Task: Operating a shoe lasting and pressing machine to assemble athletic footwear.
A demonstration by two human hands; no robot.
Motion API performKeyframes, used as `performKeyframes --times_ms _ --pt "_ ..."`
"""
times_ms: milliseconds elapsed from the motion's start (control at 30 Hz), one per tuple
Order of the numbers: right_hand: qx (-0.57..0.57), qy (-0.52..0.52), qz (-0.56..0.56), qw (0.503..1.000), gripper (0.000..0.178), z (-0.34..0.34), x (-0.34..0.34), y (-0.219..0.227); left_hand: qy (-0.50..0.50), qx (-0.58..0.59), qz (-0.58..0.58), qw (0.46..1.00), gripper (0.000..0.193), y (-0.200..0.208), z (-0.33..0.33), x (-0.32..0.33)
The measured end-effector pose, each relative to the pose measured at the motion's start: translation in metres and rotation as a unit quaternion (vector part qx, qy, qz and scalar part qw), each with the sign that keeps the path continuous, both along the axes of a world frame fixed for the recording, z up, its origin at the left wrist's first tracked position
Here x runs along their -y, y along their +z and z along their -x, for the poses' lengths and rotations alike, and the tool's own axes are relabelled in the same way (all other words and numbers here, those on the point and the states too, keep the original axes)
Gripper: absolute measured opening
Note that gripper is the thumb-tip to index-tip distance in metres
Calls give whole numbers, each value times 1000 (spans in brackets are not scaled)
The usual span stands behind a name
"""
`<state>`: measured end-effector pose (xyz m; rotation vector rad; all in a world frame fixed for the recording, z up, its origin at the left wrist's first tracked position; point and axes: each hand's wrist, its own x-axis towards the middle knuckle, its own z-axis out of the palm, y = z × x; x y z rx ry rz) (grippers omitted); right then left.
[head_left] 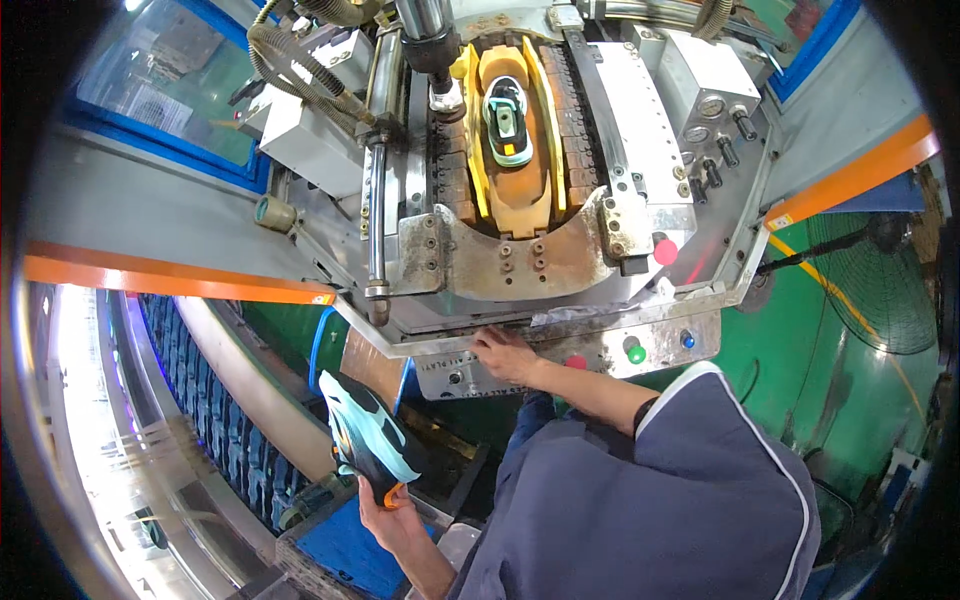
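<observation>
Left hand [386, 510] clamped on shoe [378, 436], long axis pointing forward-left; right hand [503, 357] apart, at control panel [597, 343], grip unclear.

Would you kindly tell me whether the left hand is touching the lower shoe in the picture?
Touching: the head view shows the left hand gripping the lower shoe by its end with orange trim.
</observation>
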<state>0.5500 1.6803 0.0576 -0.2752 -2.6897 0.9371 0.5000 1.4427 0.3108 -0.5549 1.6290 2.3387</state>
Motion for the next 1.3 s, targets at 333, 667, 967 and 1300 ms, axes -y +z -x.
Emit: performKeyframes --times_ms 333,667,967,1300 --pt "-350 9 71 934 31 5 -87 219 -21 -12 -37 999 38 -18 -19 26" --pt "-585 -116 21 802 50 113 -327 464 29 -11 -28 999 31 -20 -41 2" --pt "-315 -165 34 934 42 188 -415 426 91 -43 -16 995 28 -30 -98 36" --pt "-370 7 -32 928 27 192 -318 408 352 -26 34 935 14 -54 -207 135"
